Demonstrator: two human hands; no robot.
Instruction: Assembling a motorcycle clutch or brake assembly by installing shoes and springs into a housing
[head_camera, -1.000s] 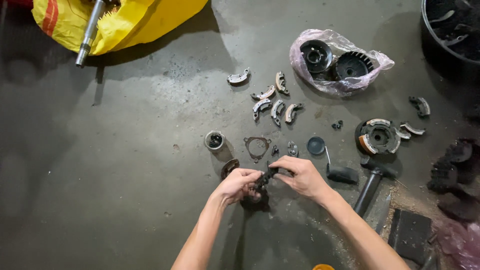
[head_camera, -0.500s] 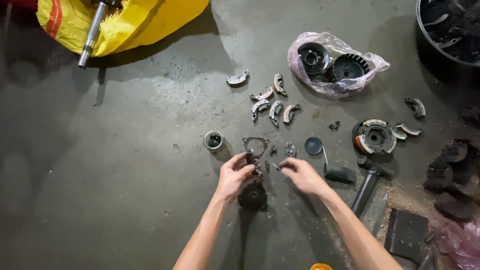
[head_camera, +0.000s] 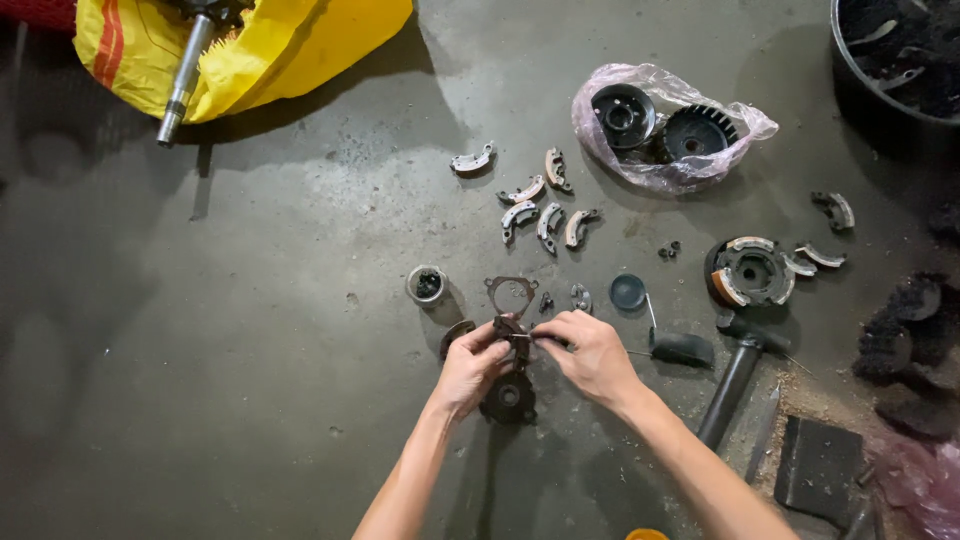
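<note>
Two bare hands meet over a dark, greasy round plate (head_camera: 508, 397) lying flat on the concrete floor (head_camera: 250, 330). The left hand (head_camera: 470, 368) pinches a small brown part (head_camera: 508, 328) standing over the plate's far edge, while the right hand (head_camera: 590, 352) has its fingers (head_camera: 548, 331) closed on a thin pin (head_camera: 524, 337) lying crosswise, left to right, its tip at that part. A triangular gasket (head_camera: 512, 292) lies just beyond; curved brake shoes (head_camera: 540, 215) scatter farther off.
</note>
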